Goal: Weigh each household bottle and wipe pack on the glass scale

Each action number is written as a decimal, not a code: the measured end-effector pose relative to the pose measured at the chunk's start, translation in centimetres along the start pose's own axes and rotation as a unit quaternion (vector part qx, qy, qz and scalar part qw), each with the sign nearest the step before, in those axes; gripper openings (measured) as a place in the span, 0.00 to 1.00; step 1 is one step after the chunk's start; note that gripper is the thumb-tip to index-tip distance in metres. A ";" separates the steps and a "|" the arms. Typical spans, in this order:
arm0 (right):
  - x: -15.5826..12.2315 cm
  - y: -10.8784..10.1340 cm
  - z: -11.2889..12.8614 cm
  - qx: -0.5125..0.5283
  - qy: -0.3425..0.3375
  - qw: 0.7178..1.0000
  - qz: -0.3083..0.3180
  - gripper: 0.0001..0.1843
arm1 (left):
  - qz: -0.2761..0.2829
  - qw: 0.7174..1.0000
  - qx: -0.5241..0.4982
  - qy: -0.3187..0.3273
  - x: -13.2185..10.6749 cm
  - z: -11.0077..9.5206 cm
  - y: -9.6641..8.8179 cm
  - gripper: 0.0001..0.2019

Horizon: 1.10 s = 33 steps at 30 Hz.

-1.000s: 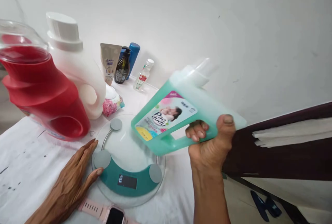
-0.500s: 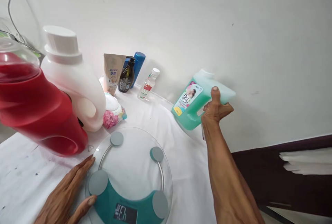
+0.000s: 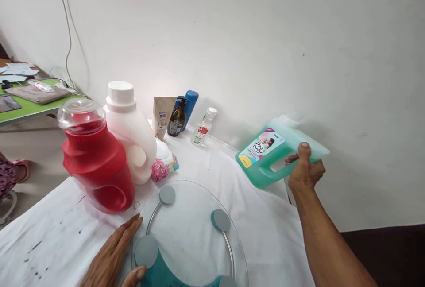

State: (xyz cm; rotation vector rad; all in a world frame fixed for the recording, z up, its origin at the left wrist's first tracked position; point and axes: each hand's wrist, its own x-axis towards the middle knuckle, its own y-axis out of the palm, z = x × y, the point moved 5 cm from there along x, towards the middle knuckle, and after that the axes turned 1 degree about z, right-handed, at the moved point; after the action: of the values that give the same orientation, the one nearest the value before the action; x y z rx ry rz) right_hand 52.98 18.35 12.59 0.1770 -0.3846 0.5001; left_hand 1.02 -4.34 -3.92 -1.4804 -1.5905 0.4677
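My right hand [image 3: 305,169] is closed around the handle of a translucent bottle of green liquid detergent [image 3: 283,165], which leans to the right by the table's far right edge. The bottle's label faces me; whether its base rests on the cloth I cannot tell. My left hand [image 3: 114,251] lies with fingers stretched along the left rim of a round glass scale [image 3: 186,234]. Its thumb sits on the scale's top near a grey pad. Part of the scale's near side is cut off by the frame.
At left stand a red jug [image 3: 96,158] and a white jug [image 3: 129,132]. Behind are a wipes pack [image 3: 162,158], a beige tube [image 3: 162,116], a dark pump bottle [image 3: 177,118], a blue bottle [image 3: 190,105] and a small clear bottle [image 3: 203,127]. A green table [image 3: 29,110] stands beyond.
My view has shifted, so everything sits lower and farther right, and the green table has come into sight. The scale's display has left the frame. My right hand still grips the detergent bottle.
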 end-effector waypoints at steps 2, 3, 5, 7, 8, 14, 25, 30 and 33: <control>-0.8 -0.6 1.5 -0.051 -0.038 0.996 -0.056 0.25 | 0.010 1.000 -0.016 0.000 0.2 0.0 -0.1 0.36; -1.5 -0.6 2.6 -0.075 -0.076 0.991 -0.086 0.27 | 0.019 1.000 -0.022 0.010 0.3 -0.1 -0.2 0.38; -3.3 0.9 5.4 -0.105 -0.199 0.970 -0.089 0.31 | 0.038 0.998 -0.025 0.039 0.8 -0.5 -0.6 0.41; -5.9 4.8 7.9 -0.122 -0.359 0.925 -0.001 0.32 | 0.048 0.997 -0.028 0.054 1.2 -0.6 -0.9 0.43; -7.0 7.4 8.2 -0.110 -0.382 0.914 0.074 0.30 | 0.048 0.997 -0.031 0.054 1.3 -0.6 -1.0 0.43; -9.5 22.6 3.6 -0.122 -0.113 0.953 0.251 0.39 | 0.054 0.997 -0.038 0.047 1.3 -0.5 -1.0 0.42; -11.6 23.3 3.1 -0.082 -0.048 0.966 0.239 0.17 | 0.095 0.995 -0.014 0.004 0.1 -1.3 -0.5 0.43; -13.8 16.1 9.3 0.077 -0.103 0.934 0.333 0.19 | 0.104 0.993 -0.046 -0.001 1.1 -1.8 -1.1 0.38; -16.8 10.9 12.0 0.105 -0.053 0.912 0.392 0.19 | 0.122 0.990 -0.070 -0.002 1.5 -1.9 -1.2 0.35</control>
State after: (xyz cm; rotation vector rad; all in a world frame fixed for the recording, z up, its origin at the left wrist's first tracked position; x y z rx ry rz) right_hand 30.21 17.45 17.57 0.2565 -0.5055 1.3349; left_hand 1.98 -3.74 -1.44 -1.7931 -1.4760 0.5066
